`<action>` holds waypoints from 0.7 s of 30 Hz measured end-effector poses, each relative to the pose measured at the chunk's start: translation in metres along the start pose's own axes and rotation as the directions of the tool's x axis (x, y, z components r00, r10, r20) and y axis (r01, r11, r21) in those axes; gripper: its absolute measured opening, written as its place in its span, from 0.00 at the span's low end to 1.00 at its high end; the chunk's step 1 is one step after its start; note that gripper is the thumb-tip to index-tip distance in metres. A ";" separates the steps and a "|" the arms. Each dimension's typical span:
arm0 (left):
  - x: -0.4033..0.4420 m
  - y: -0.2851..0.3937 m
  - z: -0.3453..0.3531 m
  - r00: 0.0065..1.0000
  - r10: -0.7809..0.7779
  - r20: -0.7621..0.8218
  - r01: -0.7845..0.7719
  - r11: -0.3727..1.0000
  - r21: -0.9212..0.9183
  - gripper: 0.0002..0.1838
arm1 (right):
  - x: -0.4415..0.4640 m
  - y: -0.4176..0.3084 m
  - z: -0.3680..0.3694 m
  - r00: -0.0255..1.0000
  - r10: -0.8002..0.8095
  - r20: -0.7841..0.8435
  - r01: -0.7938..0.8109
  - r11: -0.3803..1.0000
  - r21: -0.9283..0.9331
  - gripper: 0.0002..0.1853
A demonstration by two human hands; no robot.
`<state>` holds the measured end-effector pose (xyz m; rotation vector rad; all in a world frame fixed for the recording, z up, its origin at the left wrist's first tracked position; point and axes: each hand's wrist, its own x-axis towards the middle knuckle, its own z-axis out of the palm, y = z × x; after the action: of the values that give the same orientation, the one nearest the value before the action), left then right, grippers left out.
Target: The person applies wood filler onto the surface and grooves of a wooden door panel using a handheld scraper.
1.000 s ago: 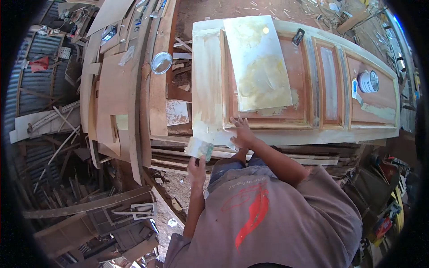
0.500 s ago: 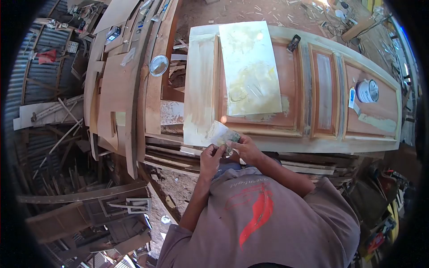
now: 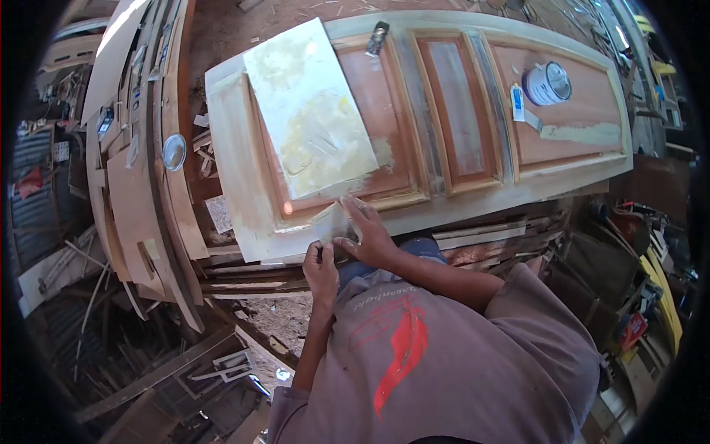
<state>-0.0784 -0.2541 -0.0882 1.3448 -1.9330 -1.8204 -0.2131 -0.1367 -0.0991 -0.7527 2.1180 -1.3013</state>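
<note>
Fingers of the left hand (image 3: 321,271) pinch a thin, pale, flat piece (image 3: 335,223) over the near edge of the white-coated wooden panelled door (image 3: 241,200); whether the right hand's (image 3: 368,235) extended fingers grip it, I cannot tell. Probably light and slightly bendy, it suits edge holding; its pale face nearly blends with the door.

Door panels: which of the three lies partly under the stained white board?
The large left-hand panel: the stained white board covers much of it. No board covers the narrow middle panel or the right-hand panel, where the tin stands.
</note>
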 end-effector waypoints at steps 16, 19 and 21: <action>-0.013 0.058 0.116 0.973 0.078 0.216 -0.086 0.996 0.029 0.15 | -0.020 0.052 -0.093 0.989 -0.064 -0.130 0.051 0.994 -0.100 0.46; -0.006 0.053 0.120 0.951 0.088 0.296 -0.095 0.995 0.009 0.18 | -0.026 0.053 -0.105 0.987 -0.046 -0.155 0.033 0.996 -0.085 0.46; -0.008 0.063 0.123 0.940 0.084 0.330 -0.085 0.996 -0.013 0.24 | -0.028 0.051 -0.109 0.980 -0.040 -0.194 0.028 0.998 -0.062 0.47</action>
<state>-0.1849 -0.1706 -0.0603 0.9862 -2.1105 -2.1117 -0.2780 -0.0311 -0.0989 -0.7136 2.3161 -1.3860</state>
